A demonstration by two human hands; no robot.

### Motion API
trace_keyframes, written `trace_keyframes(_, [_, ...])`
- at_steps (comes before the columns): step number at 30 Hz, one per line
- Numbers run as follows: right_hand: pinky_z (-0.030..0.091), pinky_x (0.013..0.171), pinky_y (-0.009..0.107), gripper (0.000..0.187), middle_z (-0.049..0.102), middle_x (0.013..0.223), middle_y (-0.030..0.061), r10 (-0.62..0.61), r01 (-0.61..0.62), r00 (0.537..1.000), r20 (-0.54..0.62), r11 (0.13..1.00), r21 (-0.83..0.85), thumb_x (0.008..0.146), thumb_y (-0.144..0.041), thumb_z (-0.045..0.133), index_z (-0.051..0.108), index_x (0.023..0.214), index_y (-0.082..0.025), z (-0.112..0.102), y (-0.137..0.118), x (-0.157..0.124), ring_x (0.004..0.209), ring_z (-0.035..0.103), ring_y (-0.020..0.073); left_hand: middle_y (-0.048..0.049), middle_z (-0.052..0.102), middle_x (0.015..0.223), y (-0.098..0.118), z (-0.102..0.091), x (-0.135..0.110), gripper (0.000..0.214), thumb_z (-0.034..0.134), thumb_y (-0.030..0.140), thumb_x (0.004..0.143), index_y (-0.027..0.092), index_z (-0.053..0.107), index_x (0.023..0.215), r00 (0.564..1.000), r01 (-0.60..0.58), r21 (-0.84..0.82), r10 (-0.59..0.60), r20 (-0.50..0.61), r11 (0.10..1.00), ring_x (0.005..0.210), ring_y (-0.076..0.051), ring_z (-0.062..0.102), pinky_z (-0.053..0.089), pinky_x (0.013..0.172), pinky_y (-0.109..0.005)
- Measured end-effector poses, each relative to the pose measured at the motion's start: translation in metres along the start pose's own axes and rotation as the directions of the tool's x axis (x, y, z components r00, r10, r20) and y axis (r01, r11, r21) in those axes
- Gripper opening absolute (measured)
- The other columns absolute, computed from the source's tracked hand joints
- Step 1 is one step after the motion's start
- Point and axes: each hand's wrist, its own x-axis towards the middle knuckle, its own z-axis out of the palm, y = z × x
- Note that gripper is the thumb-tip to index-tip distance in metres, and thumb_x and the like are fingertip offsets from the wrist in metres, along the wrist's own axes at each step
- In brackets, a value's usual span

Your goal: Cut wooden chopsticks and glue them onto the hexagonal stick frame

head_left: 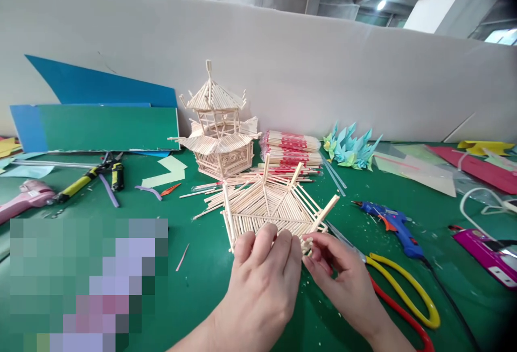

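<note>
A six-sided platform of thin wooden sticks (278,201) lies on the green table, with short upright posts of bundled sticks at several corners. My left hand (266,271) is closed over its near edge, fingers curled and fingertips hidden behind it. At the near right corner, my right hand (339,271) pinches the ends of some sticks (307,245) between thumb and fingers. Exactly which sticks it grips is partly hidden. Behind the platform stands a two-tiered pagoda model (220,126) made of the same sticks.
Packs of sticks (293,142) lie beside the pagoda. To the right are a blue glue gun (393,225), scissors with red and yellow handles (404,282) and a magenta device (487,255). Pliers (83,182) and a pink tool (26,198) rest left. A blurred patch covers the lower left.
</note>
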Motion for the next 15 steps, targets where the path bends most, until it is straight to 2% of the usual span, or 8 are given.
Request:
trace_keyframes(5, [0.041,0.053,0.023,0.014,0.058,0.083,0.0035,-0.115,0.114,0.993,-0.025,0.993,-0.041,0.085,-0.024,0.054,0.061,0.096,-0.02,0.0047,-0.0005,0.002,0.063,0.049,0.0124,-0.0014,0.066,0.075,-0.0012,0.0024,0.0032,0.017,0.048,0.014,0.084,0.018,0.064,0.087,0.999,0.038,-0.062,-0.036,0.027,0.997,0.072,-0.021,0.043,0.024,0.066,-0.036])
trace_keyframes(9, [0.041,0.051,0.023,0.011,0.059,0.078,0.0034,-0.168,0.163,0.983,-0.074,0.984,-0.075,0.084,-0.019,0.054,0.062,0.092,-0.018,0.0069,-0.0017,0.0038,0.06,0.048,0.012,-0.001,0.066,0.074,-0.0029,0.004,0.0037,0.014,0.052,0.014,0.08,0.018,0.063,0.088,0.999,0.024,-0.083,-0.022,0.03,0.996,0.073,-0.021,0.043,0.024,0.066,-0.036])
trace_keyframes(15, [0.04,0.048,0.023,0.01,0.058,0.072,0.0027,-0.217,0.204,0.972,-0.095,0.971,-0.123,0.082,-0.017,0.055,0.064,0.087,-0.017,0.0062,-0.0044,0.007,0.055,0.047,0.0113,-0.0017,0.066,0.073,-0.0016,0.0038,0.006,0.015,0.05,0.012,0.081,0.019,0.063,0.085,0.996,0.083,-0.082,-0.08,0.047,0.993,0.076,-0.022,0.046,0.026,0.068,-0.037])
